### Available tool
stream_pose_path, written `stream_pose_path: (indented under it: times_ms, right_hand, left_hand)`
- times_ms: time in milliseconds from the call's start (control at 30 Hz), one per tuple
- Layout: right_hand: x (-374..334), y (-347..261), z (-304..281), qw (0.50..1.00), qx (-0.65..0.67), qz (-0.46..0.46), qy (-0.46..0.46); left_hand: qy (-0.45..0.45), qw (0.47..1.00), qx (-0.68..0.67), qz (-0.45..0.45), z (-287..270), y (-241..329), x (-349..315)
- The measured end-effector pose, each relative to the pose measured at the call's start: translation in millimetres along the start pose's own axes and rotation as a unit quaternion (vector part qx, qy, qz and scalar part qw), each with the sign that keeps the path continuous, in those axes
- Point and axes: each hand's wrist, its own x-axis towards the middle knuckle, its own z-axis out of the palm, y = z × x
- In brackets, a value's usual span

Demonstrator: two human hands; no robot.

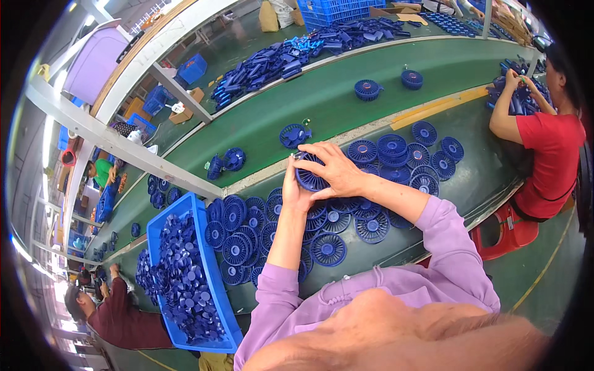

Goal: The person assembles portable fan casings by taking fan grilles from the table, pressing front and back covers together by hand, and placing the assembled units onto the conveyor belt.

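Observation:
Both my hands are closed around a round dark-blue fan guard (311, 179), raised over the bench beside the conveyor belt. My left hand (296, 188) grips its left side, thumb up along the rim. Across the top and right side lies my right hand (340, 172), its fingers bent over the edge and covering part of it. Many loose slotted fan guards (328, 248) are spread flat and in piles on the bench below and to both sides of my hands. Just beyond my fingers, a blue fan housing (293, 135) with a small metallic bit rests on the belt.
A blue bin (221, 297) of small round blue caps (185, 272) stands at my left. The green conveyor belt (343, 114) carries several fan housings. Beyond it lies a heap of blue parts (291, 55). A white post (142, 157) crosses at left. Co-workers sit on either side.

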Motion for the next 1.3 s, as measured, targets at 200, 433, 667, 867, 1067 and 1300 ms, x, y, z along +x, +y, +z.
stream_pose_path:
  times_ms: [200,433,667,867,1067,1300]
  right_hand:
    - [2,0,32,0.986,0.125,0.084,0.078]
    - [25,10,39,0.972,0.197,0.064,0.114]
    - [46,91,15,0.966,0.221,0.136,-0.016]
    - [42,139,-17,0.974,0.136,0.179,-0.014]
    - [-10,218,-29,0.934,-0.128,0.333,-0.004]
    - [-29,167,-34,0.962,-0.04,0.196,-0.185]
  left_hand:
    - [0.103,0.965,0.108,0.216,12,-15,-2]
    - [0.128,0.898,0.261,0.329,8,1,19]
    - [0.113,0.912,0.33,0.215,3,25,94]
    - [0.035,0.905,0.377,0.194,-12,15,173]
    - [0.011,0.532,0.782,0.324,-33,11,215]
    - [0.037,0.472,0.863,0.177,-71,26,209]
